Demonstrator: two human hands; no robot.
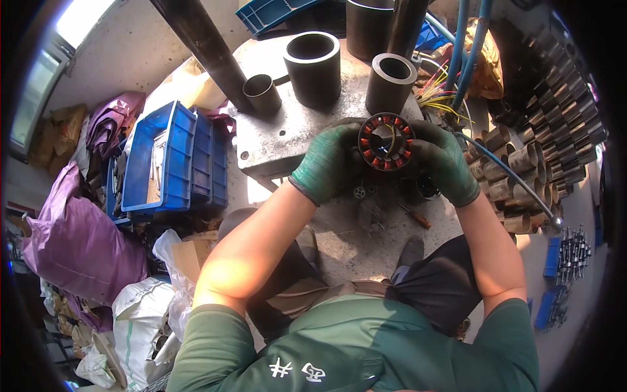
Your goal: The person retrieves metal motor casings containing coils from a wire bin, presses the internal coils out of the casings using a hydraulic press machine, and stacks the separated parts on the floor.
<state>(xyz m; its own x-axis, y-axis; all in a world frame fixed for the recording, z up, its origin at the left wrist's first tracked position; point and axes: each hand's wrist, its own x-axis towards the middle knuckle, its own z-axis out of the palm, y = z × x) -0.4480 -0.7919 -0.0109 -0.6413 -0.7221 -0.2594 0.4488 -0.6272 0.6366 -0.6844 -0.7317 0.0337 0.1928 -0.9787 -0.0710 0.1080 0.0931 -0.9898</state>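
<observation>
Both hands wear green work gloves with dark, dirty palms and fingers. Between them, above the front edge of the metal-topped table point(277, 134), is a ring-shaped motor stator point(385, 163) with reddish windings around its open centre. My left hand point(331, 160) is closed on its left side, and my right hand point(449, 163) grips the right. The stator's round face is turned up toward me, and some wires show inside the ring. Part of the fingers is hidden behind it. Just beyond my hands, a thick-walled metal cylinder point(386, 95) stands upright on the table.
More metal cylinders point(313, 81) stand on the table, beside a slanting dark post point(209, 49). Blue crates point(163, 163) are at left, near a purple sack point(91, 238). Below my hands lies a screwdriver point(418, 217). Stacked metal tubes point(522, 170) and blue hoses point(464, 59) are at right.
</observation>
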